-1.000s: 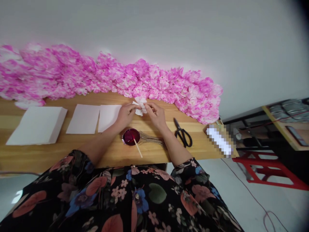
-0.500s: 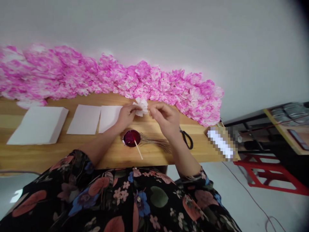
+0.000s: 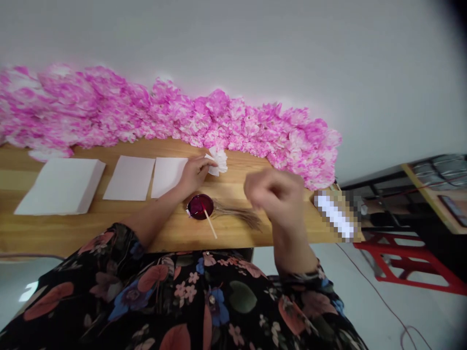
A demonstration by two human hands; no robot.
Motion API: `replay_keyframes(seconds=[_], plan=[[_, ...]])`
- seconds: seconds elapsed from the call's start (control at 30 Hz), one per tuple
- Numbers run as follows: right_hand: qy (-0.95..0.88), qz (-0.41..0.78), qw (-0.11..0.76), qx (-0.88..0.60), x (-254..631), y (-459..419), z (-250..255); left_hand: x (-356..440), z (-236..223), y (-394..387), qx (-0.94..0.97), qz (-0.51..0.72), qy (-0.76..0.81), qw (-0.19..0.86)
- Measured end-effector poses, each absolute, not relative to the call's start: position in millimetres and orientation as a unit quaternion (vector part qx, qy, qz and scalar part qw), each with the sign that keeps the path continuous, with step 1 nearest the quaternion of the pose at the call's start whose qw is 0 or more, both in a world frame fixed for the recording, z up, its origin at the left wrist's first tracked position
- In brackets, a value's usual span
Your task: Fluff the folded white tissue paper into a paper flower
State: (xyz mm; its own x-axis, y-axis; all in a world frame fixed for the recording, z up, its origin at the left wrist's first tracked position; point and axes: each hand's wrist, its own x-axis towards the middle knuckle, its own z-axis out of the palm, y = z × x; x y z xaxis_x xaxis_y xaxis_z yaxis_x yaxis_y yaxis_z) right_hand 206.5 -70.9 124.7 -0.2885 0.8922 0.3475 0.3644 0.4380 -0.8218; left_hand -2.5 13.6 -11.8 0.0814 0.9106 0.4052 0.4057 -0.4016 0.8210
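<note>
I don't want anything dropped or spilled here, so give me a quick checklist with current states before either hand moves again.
1. White ruffled paper held: ok, in the left hand's fingers.
2. Right hand holding nothing: cannot tell, it is curled and blurred.
3. Bowl not tipped over: ok, it sits on the table.
4. Stick in the bowl: ok, one end inside, the other past the rim.
5. Nearest white sheet unobstructed: not ok, the left hand overlaps it in view.

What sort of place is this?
Probably a craft workroom: pink-and-white flowers massed along the wooden table, a stack of white sheets, and a ruffled white piece held by the left hand.
</note>
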Motion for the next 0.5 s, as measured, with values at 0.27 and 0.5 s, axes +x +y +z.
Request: replay_keyframes(seconds=[0.27, 0.5], plan=[[-0.801, 0.14, 0.311, -0.492, 192, 14, 64, -2, -12, 12, 0.696, 0.491, 0.459, 0.253], [-0.783, 0.154, 0.302, -0.521, 190, 15, 33, -2, -11, 12, 0.698, 0.476, 0.464, 0.267]])
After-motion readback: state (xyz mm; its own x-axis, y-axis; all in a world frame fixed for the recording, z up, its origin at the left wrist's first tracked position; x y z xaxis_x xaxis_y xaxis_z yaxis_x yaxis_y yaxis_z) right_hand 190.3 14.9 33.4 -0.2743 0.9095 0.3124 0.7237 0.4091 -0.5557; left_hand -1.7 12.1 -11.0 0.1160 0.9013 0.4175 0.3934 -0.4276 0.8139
